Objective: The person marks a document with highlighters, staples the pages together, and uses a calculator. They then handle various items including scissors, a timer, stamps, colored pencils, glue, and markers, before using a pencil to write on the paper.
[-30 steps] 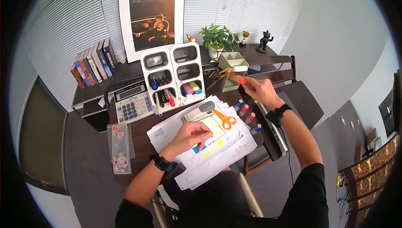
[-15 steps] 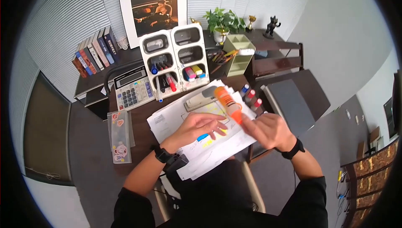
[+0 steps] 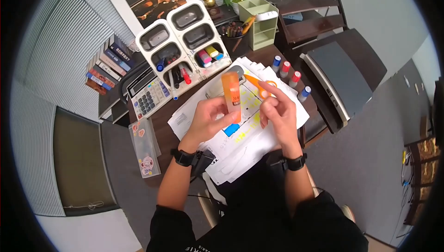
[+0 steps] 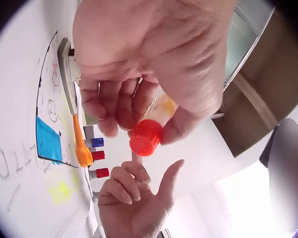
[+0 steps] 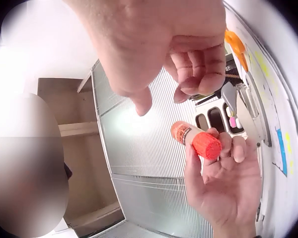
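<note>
My left hand pinches an orange glue stick between thumb and fingers and holds it upright over the papers. Its red-orange ribbed cap is at the lower end, facing the left wrist camera. To the right, my right hand holds nothing; its index finger points out and the others are loosely bent. In the right wrist view the glue stick lies below that hand, apart from it. Under both hands are stacked papers with yellow marks and a blue patch. Orange-handled scissors lie on them, next to a stapler.
A white pen organizer with markers and highlighters stands behind the papers. The calculator and a stickered clear pouch lie at left. Several capped markers stand in a row at right, beside a dark grey device.
The glue stick came from the right side in my right hand and passed to my left hand. The right hand has let go and drawn back. The head view has tilted.
</note>
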Motion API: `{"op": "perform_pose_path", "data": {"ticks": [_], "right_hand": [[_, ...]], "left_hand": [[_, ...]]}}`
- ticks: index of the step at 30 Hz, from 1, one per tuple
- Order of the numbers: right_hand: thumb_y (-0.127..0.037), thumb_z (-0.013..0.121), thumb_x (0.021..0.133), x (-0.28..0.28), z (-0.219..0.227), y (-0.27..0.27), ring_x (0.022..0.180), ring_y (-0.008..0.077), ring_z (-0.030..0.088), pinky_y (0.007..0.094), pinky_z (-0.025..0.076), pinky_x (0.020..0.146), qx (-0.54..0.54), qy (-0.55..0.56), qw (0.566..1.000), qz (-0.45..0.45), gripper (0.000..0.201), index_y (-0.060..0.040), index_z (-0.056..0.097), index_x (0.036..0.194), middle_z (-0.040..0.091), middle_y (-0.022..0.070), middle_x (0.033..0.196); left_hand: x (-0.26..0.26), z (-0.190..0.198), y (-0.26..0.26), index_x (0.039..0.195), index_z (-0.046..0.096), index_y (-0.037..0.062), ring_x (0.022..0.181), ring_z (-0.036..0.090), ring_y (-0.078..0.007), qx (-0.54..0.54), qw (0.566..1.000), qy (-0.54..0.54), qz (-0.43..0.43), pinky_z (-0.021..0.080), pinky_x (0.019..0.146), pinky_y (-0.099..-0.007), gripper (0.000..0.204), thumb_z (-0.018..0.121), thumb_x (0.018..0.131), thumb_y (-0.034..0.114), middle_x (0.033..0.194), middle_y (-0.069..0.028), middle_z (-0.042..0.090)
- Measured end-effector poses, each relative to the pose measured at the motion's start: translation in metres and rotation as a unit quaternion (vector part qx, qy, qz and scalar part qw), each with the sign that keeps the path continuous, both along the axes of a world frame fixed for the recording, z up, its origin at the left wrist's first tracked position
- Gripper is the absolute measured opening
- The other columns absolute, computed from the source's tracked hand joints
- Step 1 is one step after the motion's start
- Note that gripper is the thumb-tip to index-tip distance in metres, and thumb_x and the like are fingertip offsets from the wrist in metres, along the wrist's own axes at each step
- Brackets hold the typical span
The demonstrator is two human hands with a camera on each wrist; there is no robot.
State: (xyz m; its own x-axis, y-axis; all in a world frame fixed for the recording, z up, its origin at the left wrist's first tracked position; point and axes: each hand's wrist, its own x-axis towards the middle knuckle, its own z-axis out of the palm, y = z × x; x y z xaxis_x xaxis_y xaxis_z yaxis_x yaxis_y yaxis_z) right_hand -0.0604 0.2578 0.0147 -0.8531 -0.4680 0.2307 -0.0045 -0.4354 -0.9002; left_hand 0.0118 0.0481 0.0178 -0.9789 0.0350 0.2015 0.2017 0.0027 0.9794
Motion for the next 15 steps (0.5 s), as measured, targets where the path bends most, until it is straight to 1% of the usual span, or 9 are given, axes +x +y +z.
{"op": "perform_pose_path", "data": {"ticks": [1, 2, 4, 8, 10, 11, 12, 14, 15], "right_hand": [[-0.008, 0.07, 0.095, -0.001, -0.003, -0.001, 0.056, 0.0045, 0.051, 0.0206, 0.039, 0.051, 0.004, -0.003, 1.0, 0.027, 0.043, 0.0026, 0.058, 0.135, 0.057, -0.0023, 0.068], [-0.008, 0.07, 0.095, 0.002, -0.007, -0.003, 0.056, 0.0045, 0.051, 0.0206, 0.039, 0.051, 0.002, -0.01, 1.0, 0.021, 0.043, 0.0026, 0.058, 0.135, 0.057, -0.0023, 0.068], [-0.01, 0.069, 0.096, 0.007, -0.019, -0.009, 0.055, 0.0037, 0.048, 0.0207, 0.036, 0.05, -0.025, -0.04, 0.996, 0.082, 0.035, 0.0014, 0.061, 0.128, 0.054, -0.0041, 0.066], [-0.009, 0.07, 0.095, 0.01, -0.041, -0.008, 0.054, 0.0057, 0.049, 0.0218, 0.037, 0.049, -0.082, -0.092, 0.988, 0.093, 0.027, -0.0001, 0.059, 0.118, 0.058, -0.0012, 0.069], [-0.009, 0.069, 0.095, 0.009, -0.041, -0.007, 0.055, 0.0064, 0.051, 0.0222, 0.039, 0.05, -0.116, -0.088, 0.985, 0.088, 0.027, 0.0004, 0.059, 0.118, 0.06, 0.0005, 0.073], [-0.009, 0.069, 0.096, 0.009, -0.038, -0.007, 0.056, 0.0071, 0.052, 0.0225, 0.04, 0.05, -0.148, -0.08, 0.982, 0.085, 0.026, 0.0009, 0.059, 0.118, 0.062, 0.0023, 0.077], [-0.009, 0.069, 0.096, 0.009, -0.034, -0.006, 0.056, 0.0071, 0.052, 0.0225, 0.04, 0.05, -0.152, -0.08, 0.982, 0.083, 0.026, 0.0009, 0.059, 0.118, 0.062, 0.0023, 0.077], [-0.008, 0.068, 0.097, 0.012, -0.026, -0.007, 0.06, 0.0072, 0.055, 0.0223, 0.044, 0.053, -0.114, -0.056, 0.989, 0.079, 0.026, 0.0016, 0.06, 0.119, 0.064, 0.005, 0.084], [-0.008, 0.068, 0.097, 0.012, -0.026, -0.008, 0.06, 0.0072, 0.055, 0.0223, 0.044, 0.053, -0.119, -0.057, 0.988, 0.078, 0.026, 0.0016, 0.06, 0.119, 0.064, 0.005, 0.084]], "left_hand": [[-0.001, -0.001, 0.0, 0.105, 0.067, -0.004, 0.077, 0.064, -0.0104, -0.071, 0.997, 0.024, -0.006, 0.052, 0.069, -0.0256, 0.024, 0.074, 0.091, 0.014, 0.089, -0.0068, 0.069], [0.001, -0.002, 0.001, 0.105, 0.067, -0.004, 0.077, 0.064, -0.0104, -0.074, 0.997, 0.017, -0.013, 0.052, 0.069, -0.0256, 0.024, 0.074, 0.091, 0.014, 0.089, -0.0068, 0.069], [0.005, 0.003, 0.004, 0.102, 0.068, -0.0034, 0.078, 0.064, -0.0086, -0.064, 0.995, -0.055, -0.045, 0.051, 0.069, -0.0247, 0.023, 0.077, 0.086, 0.009, 0.087, -0.0044, 0.069], [0.008, 0.018, 0.008, 0.107, 0.069, -0.0035, 0.079, 0.064, -0.0081, -0.108, 0.984, -0.13, -0.052, 0.051, 0.07, -0.0249, 0.027, 0.079, 0.083, 0.004, 0.084, -0.003, 0.068], [0.005, 0.006, 0.007, 0.114, 0.068, -0.0039, 0.081, 0.065, -0.0102, -0.141, 0.989, 0.024, 0.024, 0.052, 0.072, -0.0249, 0.034, 0.079, 0.083, 0.003, 0.089, -0.0043, 0.068], [0.003, 0.003, 0.004, 0.114, 0.068, -0.0039, 0.081, 0.065, -0.0102, -0.144, 0.989, 0.022, 0.022, 0.052, 0.072, -0.0249, 0.034, 0.079, 0.083, 0.003, 0.089, -0.0043, 0.068], [0.0, 0.002, 0.0, 0.118, 0.067, -0.0044, 0.083, 0.066, -0.0126, -0.171, 0.982, 0.072, 0.043, 0.053, 0.074, -0.0257, 0.037, 0.079, 0.084, 0.003, 0.093, -0.0059, 0.067], [-0.003, 0.003, -0.001, 0.121, 0.066, -0.0049, 0.084, 0.067, -0.015, -0.201, 0.97, 0.123, 0.062, 0.053, 0.077, -0.0264, 0.039, 0.079, 0.085, 0.002, 0.098, -0.0075, 0.067], [-0.004, 0.003, 0.002, 0.121, 0.065, -0.0057, 0.086, 0.067, -0.0168, -0.135, 0.981, 0.117, 0.074, 0.054, 0.078, -0.0274, 0.037, 0.078, 0.086, 0.002, 0.101, -0.0084, 0.066]]}}
